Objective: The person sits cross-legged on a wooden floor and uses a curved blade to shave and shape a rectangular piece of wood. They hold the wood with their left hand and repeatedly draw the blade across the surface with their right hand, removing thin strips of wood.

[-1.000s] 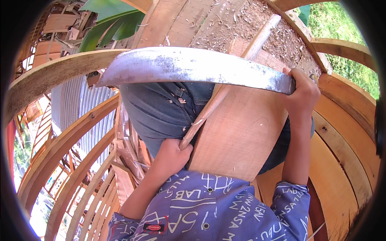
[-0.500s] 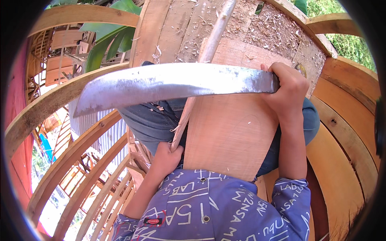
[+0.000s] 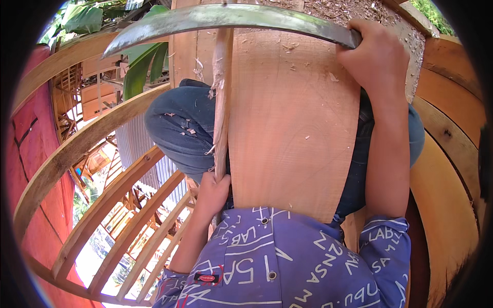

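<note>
My right hand (image 3: 377, 54) is closed round the handle end of a machete (image 3: 246, 18), whose long curved blade reaches left across the top of the view. The blade crosses over a wooden stick (image 3: 221, 97), and I cannot tell whether it touches the wood. Low on that stick, my left hand (image 3: 213, 192) grips its near end beside my shirt. The stick runs upright in the picture, with loose slivers and shaved patches along it. To its right a wide pale board (image 3: 292, 128) lies across my lap, its near end at my belly.
Wood shavings (image 3: 334, 10) cover the planks at the top. Curved timber rails (image 3: 92, 128) stand at the left, over a drop with corrugated sheet (image 3: 138, 149) below. Wide boards (image 3: 447, 195) rise on the right. Shavings lie on my left knee (image 3: 179, 120).
My right hand has pushed the machete farther away, up the stick. The stick has swung from slanting to nearly upright in the picture. My left hand still grips its near end.
</note>
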{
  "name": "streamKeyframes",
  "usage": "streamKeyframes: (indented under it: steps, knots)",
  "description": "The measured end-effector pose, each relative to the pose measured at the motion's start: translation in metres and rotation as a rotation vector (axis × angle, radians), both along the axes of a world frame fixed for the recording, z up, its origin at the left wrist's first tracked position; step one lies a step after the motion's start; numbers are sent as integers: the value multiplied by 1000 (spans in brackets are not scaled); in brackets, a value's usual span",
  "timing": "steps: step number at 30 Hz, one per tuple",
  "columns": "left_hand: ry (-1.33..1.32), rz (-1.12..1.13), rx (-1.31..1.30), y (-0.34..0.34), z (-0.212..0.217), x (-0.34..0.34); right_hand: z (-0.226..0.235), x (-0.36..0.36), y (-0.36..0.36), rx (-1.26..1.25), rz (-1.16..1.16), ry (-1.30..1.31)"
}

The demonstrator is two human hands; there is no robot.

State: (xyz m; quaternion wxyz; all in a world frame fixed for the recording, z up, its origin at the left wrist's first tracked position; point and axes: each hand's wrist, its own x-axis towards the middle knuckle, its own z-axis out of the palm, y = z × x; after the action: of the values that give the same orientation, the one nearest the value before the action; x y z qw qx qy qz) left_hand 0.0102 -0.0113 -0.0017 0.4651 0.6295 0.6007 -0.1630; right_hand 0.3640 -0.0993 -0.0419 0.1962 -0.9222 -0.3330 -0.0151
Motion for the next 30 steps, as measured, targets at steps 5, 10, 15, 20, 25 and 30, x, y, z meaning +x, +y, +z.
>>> streamKeyframes:
  steps: [5, 10, 15, 20, 25, 30]
  knots:
    - [96, -53, 75, 3, -15, -21, 2, -22, 0, -4, 98, 7]
    - [205, -17, 4, 4, 7, 4, 0, -19, 2, -6, 94, -38]
    - [122, -13, -70, 2, 19, 19, -3, -9, -6, 31, 54, -111]
    - [3, 88, -55, -2, 21, 23, 15, -39, 11, -87, 200, -7]
    - [37, 89, -149, 2, 16, 16, 34, 8, -4, 12, -23, 468]
    - [47, 55, -115, 4, 14, 16, 11, -44, 11, -38, 176, -41]
